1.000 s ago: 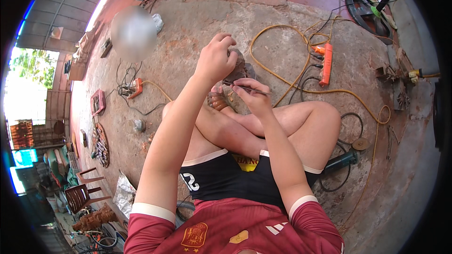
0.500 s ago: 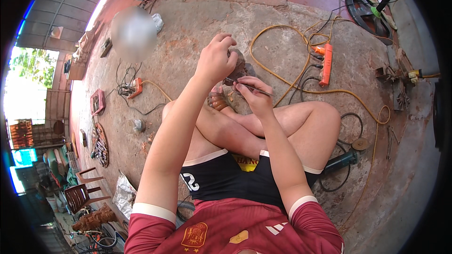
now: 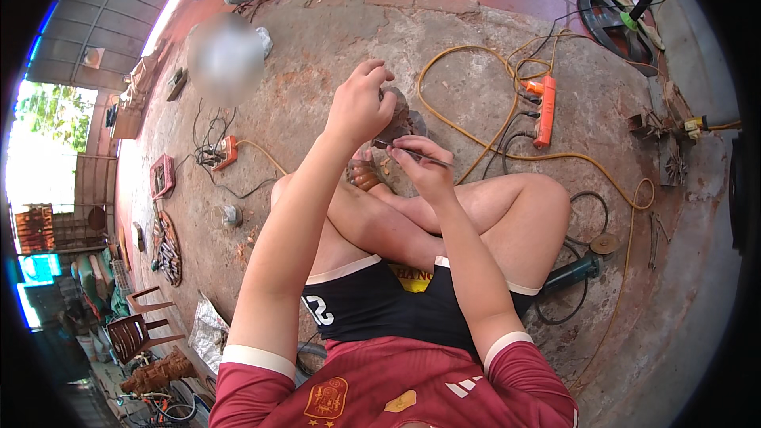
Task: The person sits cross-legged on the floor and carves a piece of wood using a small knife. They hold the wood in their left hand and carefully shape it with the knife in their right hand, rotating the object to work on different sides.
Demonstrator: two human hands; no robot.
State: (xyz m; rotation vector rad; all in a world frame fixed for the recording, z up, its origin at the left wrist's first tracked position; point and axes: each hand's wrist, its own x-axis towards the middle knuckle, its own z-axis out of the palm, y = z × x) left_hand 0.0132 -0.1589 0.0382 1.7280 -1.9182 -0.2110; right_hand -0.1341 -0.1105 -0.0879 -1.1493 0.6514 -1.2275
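My left hand (image 3: 363, 101) is curled against the left side of a dark brown, rough, lumpy piece (image 3: 403, 115), which looks like carved wood and stands above the floor just beyond my crossed legs. Part of that piece is hidden behind the hand. Pinched in my right hand (image 3: 426, 165) is a thin dark rod-like tool (image 3: 438, 162). Its tip points left, at the near lower edge of the brown piece; whether it touches cannot be made out. A brown sandal (image 3: 365, 176) is on my foot below the piece.
An orange power strip (image 3: 544, 111) and looped yellow cord (image 3: 444, 53) lie to the right. Near my right knee rests a green angle grinder (image 3: 572, 271). At left are another orange strip (image 3: 227, 152), a tin can (image 3: 227, 215) and a bundle of tools (image 3: 167, 250). Someone sits far back.
My right hand and the thin tool have shifted slightly left and down along the brown piece. The left hand stays in nearly the same place.
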